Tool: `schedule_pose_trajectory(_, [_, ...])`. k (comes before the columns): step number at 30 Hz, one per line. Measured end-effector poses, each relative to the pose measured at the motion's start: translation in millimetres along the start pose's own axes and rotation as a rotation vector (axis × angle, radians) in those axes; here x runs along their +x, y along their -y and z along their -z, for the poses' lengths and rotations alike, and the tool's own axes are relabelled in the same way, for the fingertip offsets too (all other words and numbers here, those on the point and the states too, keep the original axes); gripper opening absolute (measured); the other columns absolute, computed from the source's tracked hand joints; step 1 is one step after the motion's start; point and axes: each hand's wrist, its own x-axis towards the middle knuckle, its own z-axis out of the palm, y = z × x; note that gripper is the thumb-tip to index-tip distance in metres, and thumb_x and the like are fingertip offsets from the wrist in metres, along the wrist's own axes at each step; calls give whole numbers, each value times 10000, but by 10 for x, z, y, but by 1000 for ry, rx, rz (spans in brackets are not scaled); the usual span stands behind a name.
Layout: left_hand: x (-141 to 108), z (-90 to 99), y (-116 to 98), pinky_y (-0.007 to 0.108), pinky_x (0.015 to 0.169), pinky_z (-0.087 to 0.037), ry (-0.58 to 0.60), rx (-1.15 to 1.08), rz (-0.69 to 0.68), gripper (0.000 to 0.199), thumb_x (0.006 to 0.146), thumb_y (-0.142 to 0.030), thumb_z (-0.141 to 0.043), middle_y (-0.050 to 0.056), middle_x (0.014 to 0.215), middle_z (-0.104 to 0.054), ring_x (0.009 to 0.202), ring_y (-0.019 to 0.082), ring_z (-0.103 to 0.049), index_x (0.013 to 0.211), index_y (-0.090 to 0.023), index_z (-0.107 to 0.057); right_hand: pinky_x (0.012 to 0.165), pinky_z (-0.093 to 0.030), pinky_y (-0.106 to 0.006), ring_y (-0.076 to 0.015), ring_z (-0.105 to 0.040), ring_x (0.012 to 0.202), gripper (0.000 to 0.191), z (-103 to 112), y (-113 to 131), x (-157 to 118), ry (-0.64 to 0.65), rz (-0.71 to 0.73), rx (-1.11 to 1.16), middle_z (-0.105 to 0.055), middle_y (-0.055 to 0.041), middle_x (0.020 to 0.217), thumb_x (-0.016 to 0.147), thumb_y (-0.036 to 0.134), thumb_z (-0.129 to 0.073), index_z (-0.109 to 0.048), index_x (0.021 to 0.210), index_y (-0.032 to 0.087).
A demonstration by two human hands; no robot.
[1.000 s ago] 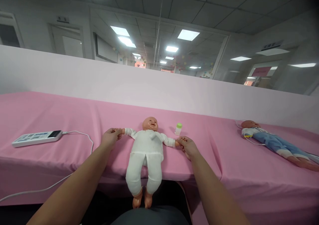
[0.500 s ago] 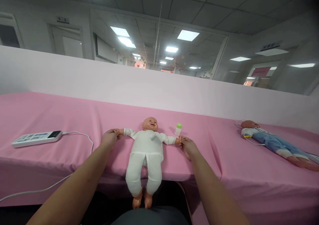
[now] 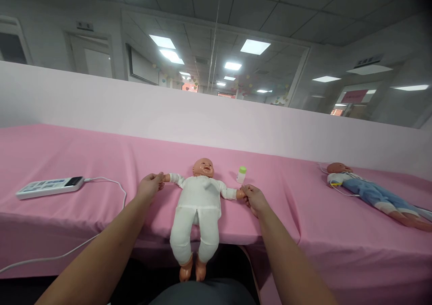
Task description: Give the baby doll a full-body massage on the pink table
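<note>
A baby doll (image 3: 200, 199) in a white top and trousers lies face up on the pink cloth (image 3: 270, 215), its legs hanging over the front edge and both arms stretched out sideways. My left hand (image 3: 151, 186) is closed on the doll's hand at the left. On the other side, my right hand (image 3: 254, 198) pinches the doll's other hand. A small bottle with a green cap (image 3: 241, 175) stands just beyond my right hand.
At the left lies a white device (image 3: 50, 187) with a dark display and a white cable (image 3: 111, 181). A second doll (image 3: 374, 194) in blue trousers lies at the right, with thin tubes near it. A pale partition (image 3: 202, 120) runs along the back.
The doll's sleeve cuffs and hands sit slightly differently in my fingers, the left one a little farther right and the right one slightly to the left. Otherwise the scene looks the same.
</note>
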Motion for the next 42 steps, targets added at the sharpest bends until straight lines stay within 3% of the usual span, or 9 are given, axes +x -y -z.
schedule_pose_trajectory(4, [7,7,2,345,610,-457,20,29,-21,392,808,-576,-724,20,649,-595,589,181,-535,780,-200,-616,423,-241,-219,-90,-346,478,452,-3,-5,29,-65,-51,-4,-492,35,582,808,597,-791,-702,892,162])
schedule_pose_trajectory(7, [43,30,38,346,619,-462,15,83,-10,305,783,-492,-724,24,661,-608,611,192,-553,790,-199,-638,446,-334,-221,-108,-419,522,332,5,-11,48,-101,-95,61,-583,-1,674,824,445,-802,-736,1010,178])
schedule_pose_trajectory(10, [69,51,71,352,651,-490,3,116,11,295,735,-434,-759,61,741,-676,682,220,-614,882,-188,-689,531,-455,-250,-138,-526,619,314,21,-6,47,-73,-125,163,-668,-41,820,796,318,-836,-746,1076,207])
schedule_pose_trajectory(14, [47,47,60,358,682,-522,12,88,-3,324,674,-396,-812,87,815,-712,732,230,-641,892,-186,-696,611,-496,-272,-154,-581,700,362,37,10,26,6,-123,259,-703,-62,914,729,232,-893,-757,1064,211])
schedule_pose_trajectory(19, [27,23,29,342,621,-489,30,56,-15,385,651,-452,-875,64,734,-670,646,200,-588,851,-177,-696,550,-422,-259,-143,-553,651,422,40,-21,30,55,-73,248,-691,-43,852,651,298,-966,-736,990,199])
schedule_pose_trajectory(25, [39,14,36,334,599,-448,30,19,-17,417,772,-577,-785,29,659,-601,585,168,-520,784,-179,-664,461,-270,-225,-81,-387,502,496,49,-82,67,43,-45,109,-547,44,615,636,510,-971,-624,797,194])
schedule_pose_trajectory(28, [45,19,50,344,614,-458,31,21,-20,439,808,-614,-741,31,662,-599,591,175,-529,760,-188,-647,448,-255,-230,-79,-356,482,494,38,-78,64,20,-36,90,-506,57,590,677,575,-917,-624,805,197])
schedule_pose_trajectory(35, [83,11,77,347,613,-484,0,-5,14,364,768,-528,-765,49,709,-643,613,189,-580,796,-182,-655,436,-378,-270,-135,-458,494,266,-12,-32,93,-126,-9,127,-595,4,647,767,420,-808,-636,860,240])
schedule_pose_trajectory(42, [-73,-34,-105,308,602,-464,47,-81,30,419,635,-413,-931,23,732,-641,610,140,-550,811,-173,-636,573,-525,-292,-164,-572,641,371,32,-13,48,6,-74,230,-683,-45,798,735,400,-919,-708,957,190])
